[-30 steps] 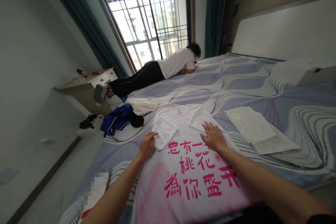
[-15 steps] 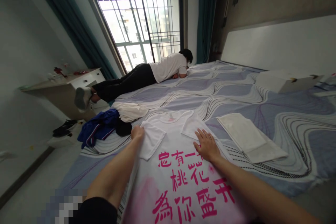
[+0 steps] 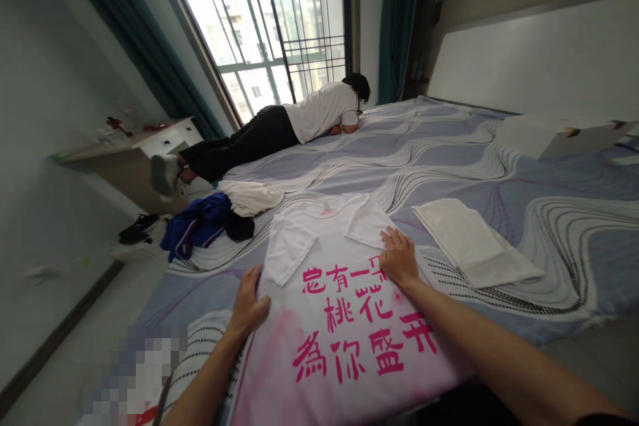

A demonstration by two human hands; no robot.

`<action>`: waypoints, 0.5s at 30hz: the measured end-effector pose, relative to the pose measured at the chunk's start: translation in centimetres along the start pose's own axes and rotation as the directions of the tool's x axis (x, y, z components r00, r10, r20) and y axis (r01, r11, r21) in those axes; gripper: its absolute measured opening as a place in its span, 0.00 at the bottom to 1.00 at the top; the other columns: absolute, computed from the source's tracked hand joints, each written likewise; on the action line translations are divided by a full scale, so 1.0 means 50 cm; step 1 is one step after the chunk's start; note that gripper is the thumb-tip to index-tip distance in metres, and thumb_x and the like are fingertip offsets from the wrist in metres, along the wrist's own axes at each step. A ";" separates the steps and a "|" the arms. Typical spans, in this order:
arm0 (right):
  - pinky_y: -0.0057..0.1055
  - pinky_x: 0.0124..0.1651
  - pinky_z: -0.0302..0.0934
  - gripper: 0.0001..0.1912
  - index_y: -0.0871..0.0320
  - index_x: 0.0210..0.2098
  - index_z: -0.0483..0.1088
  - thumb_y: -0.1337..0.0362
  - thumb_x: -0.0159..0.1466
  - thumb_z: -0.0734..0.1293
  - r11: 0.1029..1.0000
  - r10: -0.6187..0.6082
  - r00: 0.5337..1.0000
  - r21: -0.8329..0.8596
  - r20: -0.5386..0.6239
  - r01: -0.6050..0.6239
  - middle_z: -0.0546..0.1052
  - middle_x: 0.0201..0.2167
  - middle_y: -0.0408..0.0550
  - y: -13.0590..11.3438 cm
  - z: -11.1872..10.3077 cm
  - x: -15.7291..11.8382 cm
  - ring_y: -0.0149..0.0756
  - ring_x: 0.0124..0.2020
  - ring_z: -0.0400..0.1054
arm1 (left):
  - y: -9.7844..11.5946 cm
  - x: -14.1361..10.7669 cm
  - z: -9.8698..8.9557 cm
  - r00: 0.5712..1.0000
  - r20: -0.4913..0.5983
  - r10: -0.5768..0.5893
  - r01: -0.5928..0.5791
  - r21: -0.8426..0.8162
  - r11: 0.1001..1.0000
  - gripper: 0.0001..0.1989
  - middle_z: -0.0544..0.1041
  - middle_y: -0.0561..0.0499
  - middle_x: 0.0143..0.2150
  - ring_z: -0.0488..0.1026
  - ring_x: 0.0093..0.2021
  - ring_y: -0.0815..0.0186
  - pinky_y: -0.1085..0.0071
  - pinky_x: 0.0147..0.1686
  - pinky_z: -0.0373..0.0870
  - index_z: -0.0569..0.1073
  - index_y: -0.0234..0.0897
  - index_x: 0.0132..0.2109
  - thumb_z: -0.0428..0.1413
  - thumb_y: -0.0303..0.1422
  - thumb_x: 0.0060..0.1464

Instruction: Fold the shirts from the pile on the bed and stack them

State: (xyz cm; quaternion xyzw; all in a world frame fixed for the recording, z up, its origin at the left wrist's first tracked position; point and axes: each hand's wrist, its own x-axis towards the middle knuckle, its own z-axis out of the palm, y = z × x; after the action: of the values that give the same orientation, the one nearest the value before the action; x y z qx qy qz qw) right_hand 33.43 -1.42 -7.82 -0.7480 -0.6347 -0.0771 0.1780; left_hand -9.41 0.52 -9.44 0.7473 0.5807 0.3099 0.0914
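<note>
A white T-shirt [image 3: 319, 313] with pink lettering and pink-tinted patches lies spread before me on the bed, both sleeves folded inward over its front. My left hand [image 3: 251, 305] rests at the shirt's left edge below the sleeve, fingers stretched out and thumb apart. Against the right edge, just beneath the other sleeve, lies my right hand [image 3: 399, 258], its fingers extended over the fabric. Neither hand visibly grips the cloth. To the right of the shirt is a folded cream-white cloth [image 3: 474, 243].
Blue, white and black clothes [image 3: 202, 223] are heaped at the bed's left edge. A person [image 3: 314, 113] lies across the far side of the patterned bed [image 3: 349, 163]. A white box [image 3: 554, 136] stands at right, and a desk [image 3: 114, 166] at left.
My left hand has let go near the left sleeve and slid down along the shirt's edge. My right hand has shifted slightly outward to the right edge. The view has tilted down.
</note>
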 end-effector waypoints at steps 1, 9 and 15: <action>0.42 0.66 0.42 0.30 0.62 0.61 0.66 0.69 0.59 0.60 1.000 0.002 1.000 -0.001 -0.019 -0.002 0.64 0.66 0.55 0.002 0.000 -0.002 0.47 0.66 0.53 | 0.010 -0.002 -0.002 0.999 -0.022 -0.033 0.034 0.031 0.999 0.37 0.71 0.40 0.58 0.67 0.60 0.52 0.55 0.62 0.63 0.64 0.33 0.64 0.52 0.33 0.44; 0.41 0.64 0.45 0.27 0.60 0.58 0.69 0.68 0.60 0.61 1.000 0.022 0.996 -0.012 -0.082 -0.023 0.68 0.62 0.55 0.011 0.016 -0.010 0.47 0.62 0.57 | 0.062 0.035 -0.011 0.960 -0.165 -0.226 0.244 0.097 0.965 0.21 0.76 0.45 0.36 0.74 0.38 0.58 0.60 0.45 0.72 0.76 0.35 0.53 0.48 0.35 0.55; 0.43 0.65 0.43 0.26 0.59 0.58 0.70 0.67 0.62 0.59 1.000 0.028 0.999 -0.004 -0.043 -0.028 0.69 0.62 0.54 0.003 0.011 -0.009 0.46 0.63 0.56 | 0.048 0.002 -0.031 0.996 -0.084 0.029 -0.013 0.194 0.981 0.16 0.72 0.43 0.51 0.68 0.52 0.53 0.55 0.56 0.65 0.81 0.45 0.46 0.52 0.36 0.55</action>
State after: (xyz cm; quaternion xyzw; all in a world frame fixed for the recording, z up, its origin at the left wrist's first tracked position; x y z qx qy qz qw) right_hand 33.41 -1.66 -8.51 -0.7553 -0.6201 -0.0921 0.1910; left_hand -8.34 -0.46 -6.97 0.7446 0.6035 0.2850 -0.0101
